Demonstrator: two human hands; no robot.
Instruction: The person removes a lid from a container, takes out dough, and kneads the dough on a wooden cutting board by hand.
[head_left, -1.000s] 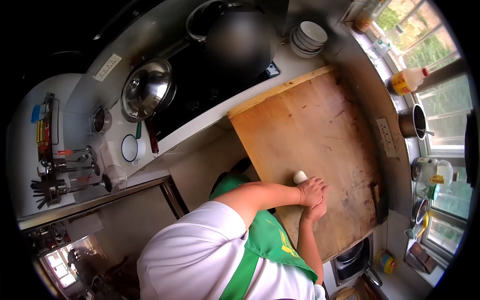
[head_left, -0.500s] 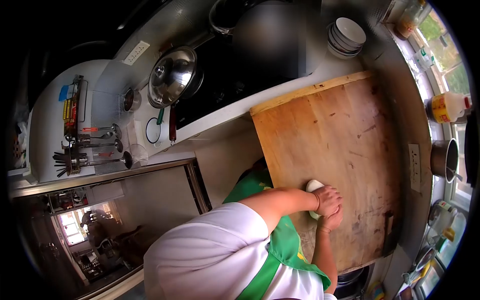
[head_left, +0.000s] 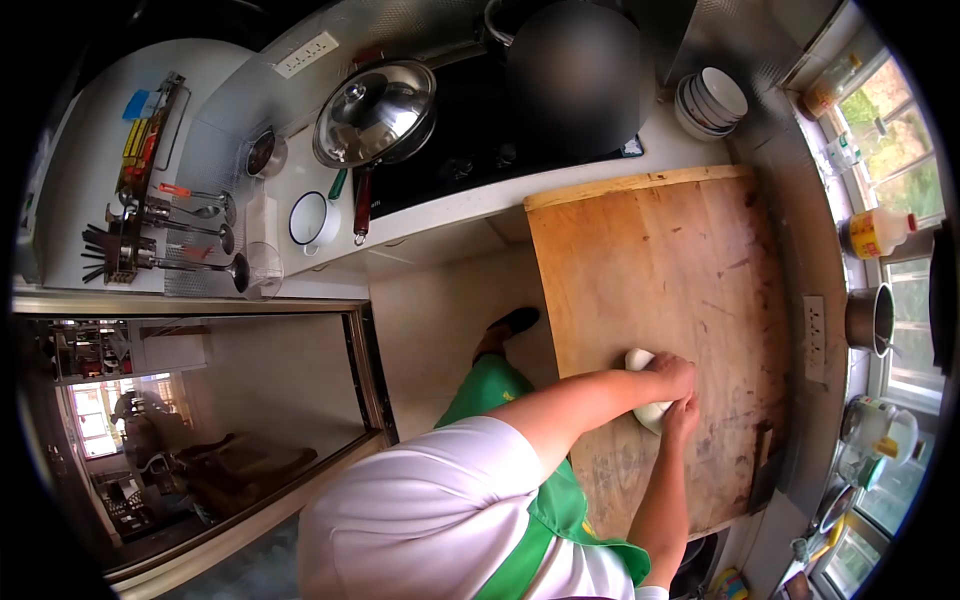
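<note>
A piece of white dough point(head_left: 651, 414) lies on the large wooden board point(head_left: 640, 270), near the side closest to my body. My left hand point(head_left: 675, 377) is closed and presses on the far side of the dough, its forearm crossing over part of it. Right beside it, my right hand point(head_left: 683, 412) is also closed against the dough, the two hands touching. The fingertips are hidden, and some dough is covered by the left forearm and hands. A green apron point(head_left: 560, 505) hangs over my front.
A lidded wok point(head_left: 378, 115) sits on the black stove point(head_left: 460, 160). White bowls point(head_left: 718, 95) are stacked by the wall. An enamel mug point(head_left: 312, 220) stands on the counter near hanging ladles point(head_left: 238, 270). A bottle point(head_left: 880, 233) and metal pot point(head_left: 868, 318) line the windowsill.
The view has shifted, so the board appears farther right and higher. Both hands stay together at the dough, and more of the dough shows beside them. A foot has come into view.
</note>
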